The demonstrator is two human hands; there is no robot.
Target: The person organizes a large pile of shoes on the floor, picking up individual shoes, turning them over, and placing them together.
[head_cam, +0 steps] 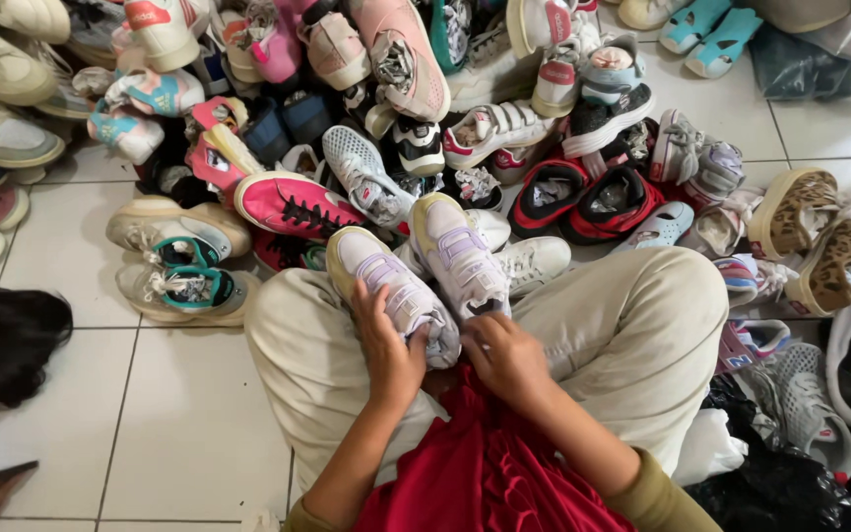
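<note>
Head view: person sits cross-legged on the tiled floor (189, 433). Left hand (389, 352) has its grip wrapped round the heel of a white-and-lilac sneaker (391, 286) lying on the left knee. Right hand (506, 360) rests at the heel of the matching sneaker (457, 251) just beside it; fingers curled, grip unclear. Red cloth (485, 463) covers the lap. Shoe pile (425, 108) beyond.

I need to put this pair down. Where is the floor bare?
Bare tile lies by the left knee, below the beige-and-teal sneakers. A smaller patch shows above the leopard-print shoes. Ahead, the shoe pile is crowded.
</note>
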